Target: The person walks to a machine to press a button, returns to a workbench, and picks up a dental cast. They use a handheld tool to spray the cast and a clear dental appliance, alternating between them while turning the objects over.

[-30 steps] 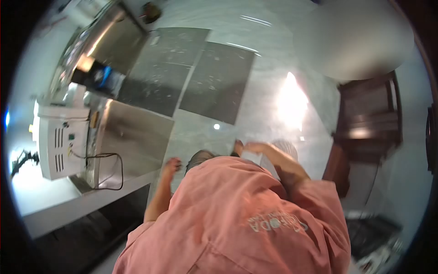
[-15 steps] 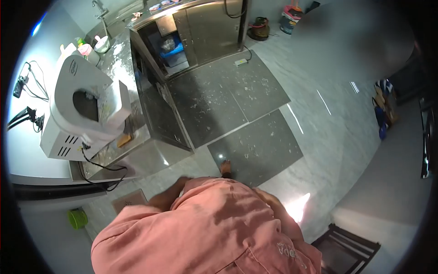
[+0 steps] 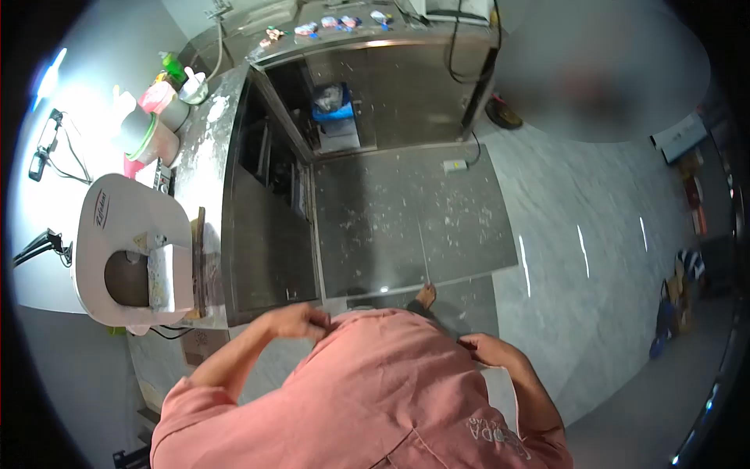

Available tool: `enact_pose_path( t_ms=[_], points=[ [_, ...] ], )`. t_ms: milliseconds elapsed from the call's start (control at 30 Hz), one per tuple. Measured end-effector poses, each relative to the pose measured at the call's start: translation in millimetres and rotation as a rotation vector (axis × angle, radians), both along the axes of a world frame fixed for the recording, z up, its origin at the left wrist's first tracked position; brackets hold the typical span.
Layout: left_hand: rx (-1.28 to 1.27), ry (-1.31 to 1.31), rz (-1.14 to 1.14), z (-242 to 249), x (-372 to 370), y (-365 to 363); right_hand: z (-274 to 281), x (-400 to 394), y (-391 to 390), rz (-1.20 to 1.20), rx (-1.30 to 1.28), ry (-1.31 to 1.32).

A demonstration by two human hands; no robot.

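Observation:
My left hand (image 3: 299, 321) is at waist height, touching the left side of the pink shirt (image 3: 375, 367) I wear. Its fingers are curled in, and whatever they may hold is hidden. On the other side, my right hand (image 3: 486, 349) is against the shirt's right edge with the elbow bent out. Its fingertips are partly hidden by the cloth. A strip of white cloth (image 3: 500, 395) shows beside the right forearm. My bare foot (image 3: 426, 295) is on the grey floor mat (image 3: 414, 211), which is speckled white.
A white mixer-like machine (image 3: 133, 250) stands on the left counter (image 3: 207, 141), with tubs (image 3: 160, 141) and a bowl (image 3: 193, 87) behind. Ahead is a steel cabinet (image 3: 414, 90), its left part open on a blue container (image 3: 332, 102). A power strip (image 3: 455, 166) lies on the mat.
My view has turned and moved toward the left counter. Both hands, hidden before, now show at my waist. The foot visible below has shifted forward and right in view.

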State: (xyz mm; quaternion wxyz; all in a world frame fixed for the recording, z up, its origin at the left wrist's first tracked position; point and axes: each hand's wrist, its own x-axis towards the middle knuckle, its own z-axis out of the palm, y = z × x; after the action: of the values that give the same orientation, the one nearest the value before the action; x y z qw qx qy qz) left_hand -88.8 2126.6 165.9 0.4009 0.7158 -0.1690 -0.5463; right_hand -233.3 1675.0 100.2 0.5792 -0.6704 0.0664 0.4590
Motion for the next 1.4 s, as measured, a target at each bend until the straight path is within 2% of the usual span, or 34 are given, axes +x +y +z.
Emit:
enact_pose_path(
  t_ms=[33, 67, 100, 167, 233, 333, 400, 433, 500, 567, 700, 833, 900, 967, 1000, 1033, 1067, 1100, 1133, 1167, 1233, 1267, 1300, 1333, 1367, 1400],
  points=[
    [-0.034, 0.004, 0.046, 6, -3, -4, 2, 30, -17, 0.032, -0.046, 0.090],
    [-0.041, 0.065, 0.139, 2, -8, -7, 27, 62, -19, 0.185, -0.156, -0.040],
    [-0.045, 0.140, 0.229, 0, -10, -13, 41, 92, -22, 0.209, -0.156, -0.038],
    [-0.009, 0.089, 0.215, 23, 1, -39, 58, 140, -27, 0.392, -0.119, -0.087],
    [0.112, -0.262, 0.084, 42, 25, -68, 46, 184, -38, 0.494, -0.106, -0.111],
    [0.011, -0.422, 0.152, 26, 56, -80, 43, 248, -43, 0.639, -0.140, -0.196],
    [-0.003, -0.434, 0.151, 10, 86, -79, 43, 296, -39, 0.774, -0.152, -0.178],
    [-0.018, -0.448, 0.127, 4, 106, -77, 39, 315, -37, 0.781, -0.160, -0.185],
    [-0.050, -0.452, 0.159, 3, 144, -75, 37, 351, -33, 0.789, -0.258, -0.028],
    [-0.154, -0.662, 0.250, -3, 177, -69, 52, 387, -28, 0.811, -0.189, -0.095],
    [-0.078, -0.546, 0.164, 6, 255, -51, 68, 454, -8, 0.903, -0.035, -0.225],
    [-0.063, -0.511, 0.156, 17, 301, -41, 55, 497, -6, 0.945, -0.061, -0.234],
    [-0.070, -0.462, 0.200, 25, 321, -35, 57, 519, 1, 0.930, -0.160, -0.174],
    [-0.089, -0.410, 0.244, 19, 337, -27, 76, 554, 18, 0.952, -0.149, -0.171],
    [-0.117, -0.268, 0.301, 4, 343, -18, 84, 572, 24, 0.968, -0.150, -0.175],
    [-0.144, -0.125, 0.357, -6, 349, -10, 73, 585, 24, 0.980, -0.144, -0.166],
    [-0.136, 0.018, 0.360, -8, 366, 0, 53, 600, 23, 0.902, -0.030, -0.222],
    [-0.223, 0.117, 0.449, -13, 381, 6, 45, 616, 28, 0.823, 0.084, -0.278],
    [-0.237, 0.223, 0.594, -13, 398, 12, 40, 633, 35, 0.632, 0.064, -0.070],
    [-0.252, 0.329, 0.741, -2, 416, 14, 31, 651, 45, 0.649, 0.073, -0.065],
    [-0.296, 0.241, 1.060, -46, 436, 23, 11, 690, 67, 0.384, 0.277, -0.132],
    [-0.211, 0.136, 1.098, -78, 440, 33, 15, 708, 80, 0.404, 0.282, -0.122],
    [-0.206, 0.136, 1.121, -113, 444, 36, 22, 728, 96, 0.455, 0.115, -0.185],
    [0.155, 0.003, 1.025, -145, 442, 37, 26, 746, 112, 0.502, -0.050, -0.246],
    [0.509, -0.117, 0.902, -159, 439, 35, 24, 764, 125, 0.523, -0.040, -0.235],
    [0.517, -0.099, 0.919, -147, 443, 23, 21, 781, 138, 0.570, -0.025, -0.403]
  ],
)
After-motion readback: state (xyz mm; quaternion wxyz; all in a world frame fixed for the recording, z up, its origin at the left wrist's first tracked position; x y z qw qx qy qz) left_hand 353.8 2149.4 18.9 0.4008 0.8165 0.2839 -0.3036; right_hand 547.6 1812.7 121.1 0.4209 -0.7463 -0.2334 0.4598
